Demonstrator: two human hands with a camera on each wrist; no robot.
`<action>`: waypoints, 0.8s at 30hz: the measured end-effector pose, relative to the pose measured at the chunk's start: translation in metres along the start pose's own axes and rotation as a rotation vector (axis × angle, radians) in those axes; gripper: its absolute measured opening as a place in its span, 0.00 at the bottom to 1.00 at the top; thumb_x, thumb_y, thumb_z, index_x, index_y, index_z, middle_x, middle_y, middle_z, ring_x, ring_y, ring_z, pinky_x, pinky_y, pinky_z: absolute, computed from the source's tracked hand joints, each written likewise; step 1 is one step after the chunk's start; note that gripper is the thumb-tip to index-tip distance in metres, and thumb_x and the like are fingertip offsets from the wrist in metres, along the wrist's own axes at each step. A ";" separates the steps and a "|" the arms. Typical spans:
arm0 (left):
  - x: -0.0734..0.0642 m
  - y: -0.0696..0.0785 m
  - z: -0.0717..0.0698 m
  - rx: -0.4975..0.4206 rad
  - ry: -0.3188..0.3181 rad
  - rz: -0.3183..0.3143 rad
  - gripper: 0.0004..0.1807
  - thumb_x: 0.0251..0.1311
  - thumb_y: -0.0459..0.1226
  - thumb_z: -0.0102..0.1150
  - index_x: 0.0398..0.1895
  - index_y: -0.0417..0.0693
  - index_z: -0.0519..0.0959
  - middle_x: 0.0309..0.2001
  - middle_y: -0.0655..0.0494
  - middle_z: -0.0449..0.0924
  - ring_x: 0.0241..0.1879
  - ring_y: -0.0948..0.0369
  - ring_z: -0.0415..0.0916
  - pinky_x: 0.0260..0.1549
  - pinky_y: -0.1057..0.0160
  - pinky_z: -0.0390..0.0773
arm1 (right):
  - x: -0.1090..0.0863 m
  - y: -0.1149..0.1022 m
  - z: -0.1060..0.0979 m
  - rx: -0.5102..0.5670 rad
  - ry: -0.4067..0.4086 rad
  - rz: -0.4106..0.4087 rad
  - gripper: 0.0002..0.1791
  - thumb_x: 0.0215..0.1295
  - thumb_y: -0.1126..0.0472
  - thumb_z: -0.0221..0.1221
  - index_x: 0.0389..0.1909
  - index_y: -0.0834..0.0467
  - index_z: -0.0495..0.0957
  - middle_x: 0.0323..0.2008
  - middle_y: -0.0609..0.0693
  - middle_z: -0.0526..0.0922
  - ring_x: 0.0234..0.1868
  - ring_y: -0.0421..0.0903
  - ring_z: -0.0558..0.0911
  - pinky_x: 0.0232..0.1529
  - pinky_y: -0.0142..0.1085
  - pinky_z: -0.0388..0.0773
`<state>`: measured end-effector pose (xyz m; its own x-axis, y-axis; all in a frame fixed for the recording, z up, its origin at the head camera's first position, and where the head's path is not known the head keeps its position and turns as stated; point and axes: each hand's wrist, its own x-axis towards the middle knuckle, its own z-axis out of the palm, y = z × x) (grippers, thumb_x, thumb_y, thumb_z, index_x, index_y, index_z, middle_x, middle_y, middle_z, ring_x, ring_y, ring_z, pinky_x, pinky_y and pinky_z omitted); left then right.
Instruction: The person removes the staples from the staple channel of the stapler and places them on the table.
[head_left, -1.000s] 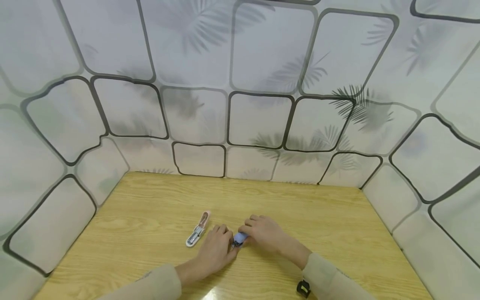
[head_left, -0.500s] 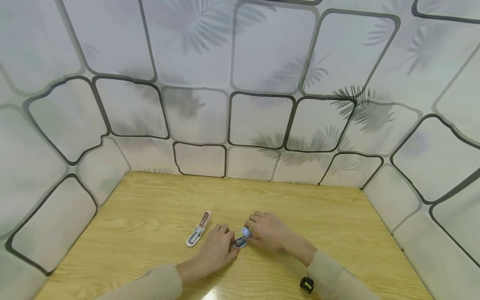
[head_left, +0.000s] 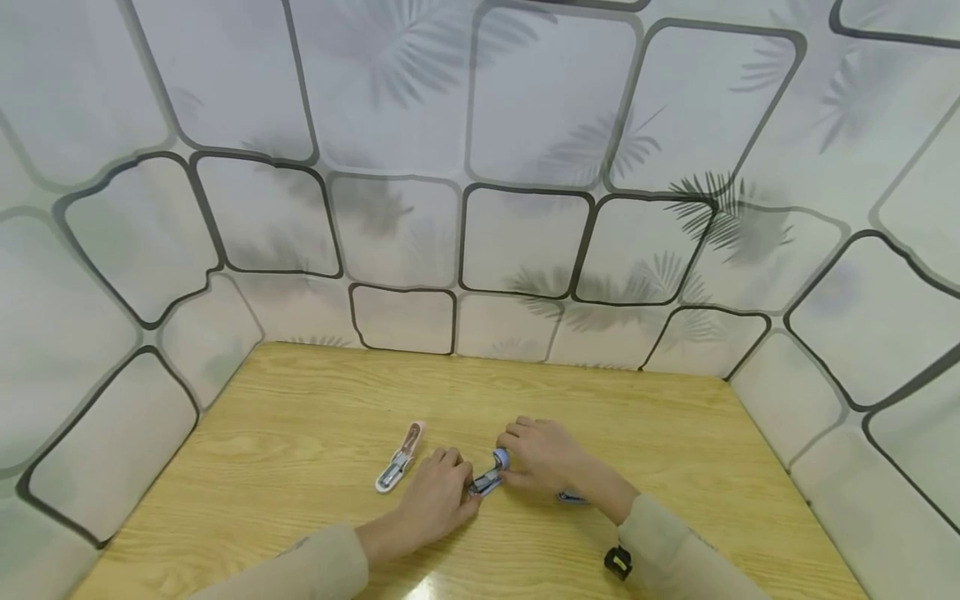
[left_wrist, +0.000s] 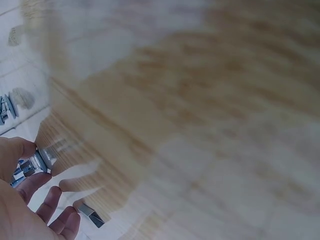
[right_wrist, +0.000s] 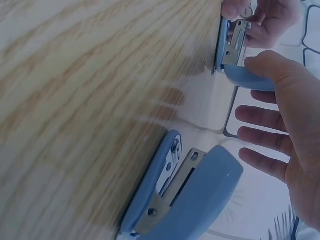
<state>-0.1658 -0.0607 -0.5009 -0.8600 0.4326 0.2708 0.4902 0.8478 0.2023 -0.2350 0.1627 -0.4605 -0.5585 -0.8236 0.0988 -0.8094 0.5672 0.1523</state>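
- Gripping the opened blue stapler (head_left: pixel 486 482) with left hand (head_left: pixel 437 496)
- Pinching its raised cover (right_wrist: pixel 250 79) with right hand (head_left: pixel 543 454)
- Viewing 1 pink-white stapler (head_left: pixel 400 457) left of opened blue stapler

No text, label, brand, number or sign can be read in any view.

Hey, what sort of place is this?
Probably a small indoor work booth, judging by the leaf-patterned walls close around three sides, the wood-grain table and the blue stapler being handled.
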 end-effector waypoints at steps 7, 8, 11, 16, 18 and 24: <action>-0.001 0.001 -0.001 -0.007 0.004 -0.001 0.13 0.57 0.48 0.76 0.31 0.51 0.83 0.36 0.58 0.80 0.35 0.62 0.71 0.35 0.65 0.73 | -0.003 0.007 0.003 0.016 0.033 0.005 0.17 0.68 0.40 0.66 0.46 0.49 0.82 0.40 0.43 0.86 0.39 0.40 0.81 0.37 0.31 0.80; -0.001 0.001 -0.001 -0.008 0.005 -0.001 0.13 0.57 0.48 0.76 0.31 0.51 0.83 0.36 0.57 0.81 0.35 0.62 0.72 0.35 0.65 0.73 | -0.004 0.008 0.003 0.011 0.036 0.010 0.17 0.68 0.40 0.66 0.45 0.49 0.82 0.39 0.42 0.86 0.39 0.40 0.81 0.37 0.31 0.80; -0.002 0.001 -0.001 -0.010 0.002 0.001 0.13 0.58 0.47 0.75 0.31 0.51 0.83 0.37 0.56 0.82 0.36 0.62 0.73 0.36 0.66 0.74 | -0.007 0.011 0.003 -0.002 0.043 0.024 0.18 0.68 0.40 0.66 0.45 0.49 0.83 0.39 0.42 0.86 0.39 0.40 0.81 0.38 0.32 0.81; -0.002 0.001 -0.001 -0.016 0.002 -0.003 0.13 0.58 0.47 0.75 0.31 0.50 0.83 0.37 0.56 0.82 0.36 0.62 0.73 0.36 0.65 0.74 | -0.011 0.017 0.001 -0.002 0.072 0.034 0.21 0.67 0.38 0.67 0.48 0.50 0.84 0.41 0.44 0.87 0.42 0.42 0.84 0.42 0.35 0.84; -0.002 0.001 -0.001 -0.019 0.003 -0.007 0.13 0.58 0.47 0.75 0.31 0.51 0.82 0.37 0.56 0.81 0.36 0.61 0.72 0.36 0.65 0.73 | -0.012 0.019 -0.001 -0.007 0.090 0.031 0.21 0.66 0.38 0.68 0.47 0.50 0.85 0.41 0.43 0.87 0.42 0.42 0.84 0.43 0.35 0.85; -0.002 0.001 0.000 -0.009 0.008 -0.006 0.13 0.58 0.47 0.75 0.30 0.51 0.82 0.36 0.57 0.80 0.35 0.62 0.71 0.35 0.66 0.72 | -0.015 0.026 -0.002 -0.047 0.145 -0.001 0.14 0.63 0.44 0.72 0.40 0.48 0.86 0.38 0.42 0.86 0.39 0.40 0.82 0.40 0.32 0.83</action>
<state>-0.1638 -0.0604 -0.5015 -0.8616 0.4252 0.2772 0.4865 0.8475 0.2124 -0.2469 0.1894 -0.4557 -0.5229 -0.8181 0.2394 -0.7986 0.5684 0.1978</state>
